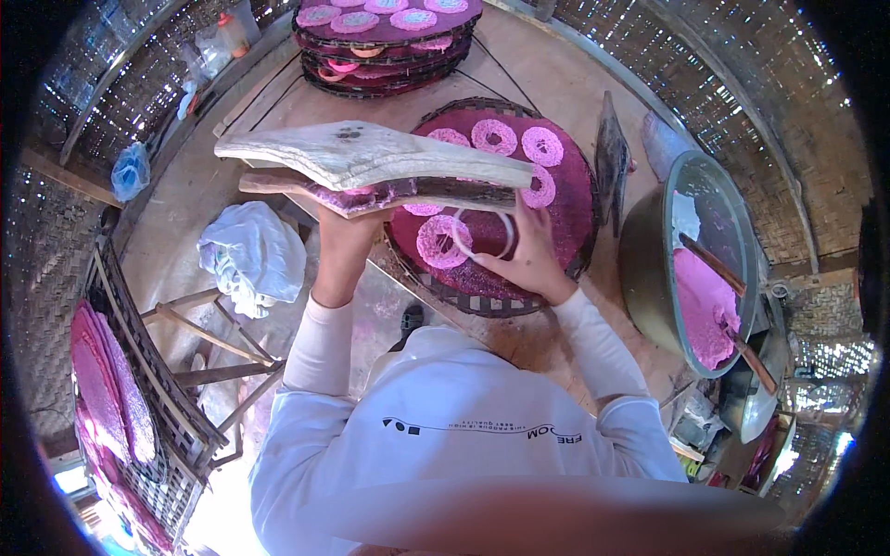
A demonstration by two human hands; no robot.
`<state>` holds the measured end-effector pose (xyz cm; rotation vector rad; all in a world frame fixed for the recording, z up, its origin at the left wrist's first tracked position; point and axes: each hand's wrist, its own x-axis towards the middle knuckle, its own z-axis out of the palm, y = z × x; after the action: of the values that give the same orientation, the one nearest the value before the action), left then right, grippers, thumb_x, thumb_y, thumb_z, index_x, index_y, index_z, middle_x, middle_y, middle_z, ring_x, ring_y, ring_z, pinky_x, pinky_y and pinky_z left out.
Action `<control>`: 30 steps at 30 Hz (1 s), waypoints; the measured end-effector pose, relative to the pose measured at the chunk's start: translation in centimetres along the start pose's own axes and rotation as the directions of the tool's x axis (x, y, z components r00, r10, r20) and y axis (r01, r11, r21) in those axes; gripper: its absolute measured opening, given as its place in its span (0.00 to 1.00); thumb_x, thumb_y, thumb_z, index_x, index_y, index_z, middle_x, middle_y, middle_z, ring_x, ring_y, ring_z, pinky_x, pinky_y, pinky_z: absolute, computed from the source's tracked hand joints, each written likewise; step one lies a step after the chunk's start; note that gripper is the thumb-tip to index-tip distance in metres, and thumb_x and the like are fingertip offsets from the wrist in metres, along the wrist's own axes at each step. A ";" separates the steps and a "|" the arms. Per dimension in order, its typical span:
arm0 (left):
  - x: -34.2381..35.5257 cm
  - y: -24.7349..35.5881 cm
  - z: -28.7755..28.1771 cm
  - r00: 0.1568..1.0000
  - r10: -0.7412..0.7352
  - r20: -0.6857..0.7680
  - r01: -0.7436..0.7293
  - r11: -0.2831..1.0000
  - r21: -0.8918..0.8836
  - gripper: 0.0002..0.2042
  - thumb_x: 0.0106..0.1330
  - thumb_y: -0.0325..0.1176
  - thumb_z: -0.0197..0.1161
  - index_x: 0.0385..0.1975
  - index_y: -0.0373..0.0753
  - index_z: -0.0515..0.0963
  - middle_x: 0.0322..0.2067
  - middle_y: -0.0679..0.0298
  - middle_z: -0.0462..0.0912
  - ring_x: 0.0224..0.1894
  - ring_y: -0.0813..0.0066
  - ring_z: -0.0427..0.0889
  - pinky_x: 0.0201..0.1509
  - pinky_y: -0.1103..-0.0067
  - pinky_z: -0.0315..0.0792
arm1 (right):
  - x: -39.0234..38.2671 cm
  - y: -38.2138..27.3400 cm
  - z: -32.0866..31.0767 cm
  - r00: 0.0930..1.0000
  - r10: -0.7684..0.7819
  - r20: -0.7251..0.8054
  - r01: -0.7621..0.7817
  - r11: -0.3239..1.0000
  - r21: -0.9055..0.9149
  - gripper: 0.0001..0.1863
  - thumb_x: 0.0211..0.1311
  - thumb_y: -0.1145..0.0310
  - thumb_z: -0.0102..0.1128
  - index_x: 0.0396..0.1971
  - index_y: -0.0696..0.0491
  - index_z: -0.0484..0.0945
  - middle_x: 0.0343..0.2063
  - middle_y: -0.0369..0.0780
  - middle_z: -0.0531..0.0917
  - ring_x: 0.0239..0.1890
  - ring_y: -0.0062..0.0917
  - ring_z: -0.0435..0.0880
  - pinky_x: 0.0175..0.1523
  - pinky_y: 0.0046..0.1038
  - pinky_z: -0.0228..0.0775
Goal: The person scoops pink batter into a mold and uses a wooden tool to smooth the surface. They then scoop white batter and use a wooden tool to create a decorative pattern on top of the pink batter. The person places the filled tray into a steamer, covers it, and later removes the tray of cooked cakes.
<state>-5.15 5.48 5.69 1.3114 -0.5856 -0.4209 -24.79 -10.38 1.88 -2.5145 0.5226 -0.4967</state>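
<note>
Across the head view, above the left part of a round tray point(570, 218) on the bench point(565, 102), a wooden press point(366, 153) of 2 thick boards is held. Its long axis goes from left to right, so it lies crosswise before both hands. The left hand point(348, 243) comes to it from below, left of its middle, and this grip seems to be grasping the press, although the fingers are hidden by the wood. The right hand point(536, 258) is just beside the right end; its grip is grasping a white ring point(511, 233). Whether it also bears on the press, I cannot tell. The ring lies to the left of this hand, which is the nearer hand, and it overlaps in view a pink noodle round point(436, 241). Farther right stands a basin point(644, 269) with pink dough point(700, 306) and 2 wooden sticks point(714, 264). About writing: dark printed letters and small shapes cross the white shirt point(445, 389); on the press I see no label.
</note>
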 end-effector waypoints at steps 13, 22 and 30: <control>1.4 -0.8 4.6 0.952 0.152 0.265 -0.193 0.972 0.135 0.18 0.45 0.26 0.68 0.37 0.32 0.74 0.36 0.60 0.80 0.37 0.71 0.78 0.42 0.77 0.71 | -1.6 5.6 -0.8 0.971 0.158 -0.179 -0.050 0.866 0.497 0.32 0.58 0.57 0.54 0.58 0.58 0.58 0.53 0.47 0.68 0.56 0.33 0.67 0.59 0.28 0.56; 5.6 4.1 9.2 0.343 0.139 0.929 -0.317 0.948 -0.024 0.31 0.45 0.38 0.71 0.50 0.36 0.68 0.45 0.60 0.75 0.48 0.62 0.74 0.55 0.70 0.65 | 0.8 -3.5 -15.1 0.837 -0.062 0.543 -0.386 0.637 0.667 0.25 0.60 0.51 0.46 0.43 0.60 0.69 0.28 0.37 0.75 0.30 0.20 0.72 0.37 0.21 0.65; 9.8 -2.6 10.6 0.648 0.405 0.645 0.632 0.187 -0.752 0.25 0.57 0.58 0.51 0.43 0.42 0.68 0.35 0.66 0.70 0.47 0.62 0.67 0.51 0.65 0.63 | 0.7 -0.4 -13.3 0.469 0.259 0.844 -0.867 0.316 0.385 0.27 0.61 0.44 0.43 0.38 0.57 0.72 0.24 0.34 0.75 0.27 0.16 0.73 0.30 0.18 0.65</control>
<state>-3.94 -9.13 6.26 -0.2855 -0.6647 -1.3255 -29.88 -15.83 12.87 -1.2214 0.7185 0.4371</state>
